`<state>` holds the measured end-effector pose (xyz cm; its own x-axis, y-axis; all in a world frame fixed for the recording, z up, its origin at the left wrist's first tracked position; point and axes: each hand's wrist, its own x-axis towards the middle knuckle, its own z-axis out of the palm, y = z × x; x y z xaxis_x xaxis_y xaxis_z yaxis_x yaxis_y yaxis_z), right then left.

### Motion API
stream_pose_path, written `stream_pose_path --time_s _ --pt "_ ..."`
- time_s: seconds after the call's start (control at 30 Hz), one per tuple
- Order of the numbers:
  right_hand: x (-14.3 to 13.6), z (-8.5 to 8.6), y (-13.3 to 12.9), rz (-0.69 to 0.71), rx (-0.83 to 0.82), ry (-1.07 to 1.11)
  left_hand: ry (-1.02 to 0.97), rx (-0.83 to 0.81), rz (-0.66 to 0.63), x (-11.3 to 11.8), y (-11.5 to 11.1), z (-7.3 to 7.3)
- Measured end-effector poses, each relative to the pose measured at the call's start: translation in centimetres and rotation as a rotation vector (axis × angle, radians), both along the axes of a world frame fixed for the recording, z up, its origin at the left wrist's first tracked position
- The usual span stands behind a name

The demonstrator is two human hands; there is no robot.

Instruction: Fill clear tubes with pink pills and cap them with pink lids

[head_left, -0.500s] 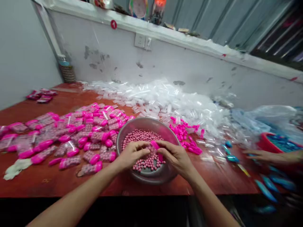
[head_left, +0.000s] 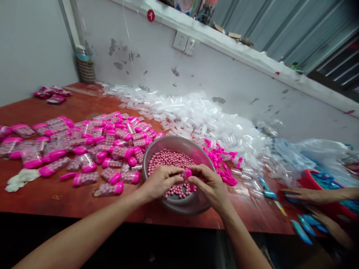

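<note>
Above a metal bowl (head_left: pixel 206 153) of pink beads (head_left: pixel 168 158), my two hands meet. My left hand (head_left: pixel 161 182) pinches a small clear plastic container (head_left: pixel 181 174), partly covered by the fingers. My right hand (head_left: pixel 206 183) grips a bright pink cap (head_left: pixel 188 173) at the container's right end. How full the container is cannot be made out. To the left lies a heap of bead-filled containers with pink caps (head_left: pixel 120 151). Loose pink caps (head_left: pixel 228 175) lie right of the bowl, beside a large pile of clear empty containers (head_left: pixel 196 112).
At the right, another person's hands (head_left: pixel 303 195) work among blue pieces (head_left: pixel 301 231) by a red tub (head_left: pixel 308 181). A white cloth-like bundle (head_left: pixel 21 180) lies front left. Pink packets (head_left: pixel 54 98) and a woven-covered jar (head_left: pixel 85 69) stand near the back left wall.
The pink cap, tilted off the container before, is now lined up against its end. The view has tilted. The other person's second hand has come into sight.
</note>
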<state>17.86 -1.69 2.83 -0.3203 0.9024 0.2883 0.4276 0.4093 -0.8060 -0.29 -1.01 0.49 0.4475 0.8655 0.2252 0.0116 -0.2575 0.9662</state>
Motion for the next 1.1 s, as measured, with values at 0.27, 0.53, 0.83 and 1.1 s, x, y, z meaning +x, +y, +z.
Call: stream_pose_path --time_s 0.27,0.53,0.83,1.1 --pt "0.3 -0.1 -1.4 0.107 0.201 -0.272 0.215 0.218 0.067 -0.2 -0.9 -0.2" --pt "-0.5 -1.2 -0.9 0.0 0.208 -0.155 0.143 0.108 0.092 -0.1 -0.5 -0.3" --pt "1.6 -1.5 -1.9 -0.114 -0.274 0.411 -0.239 -0.254 0.045 0.1 0.8 0.3" --pt "1.6 -2.0 -1.8 -0.148 -0.393 0.745 -0.225 -0.232 0.029 0.1 0.6 0.4"
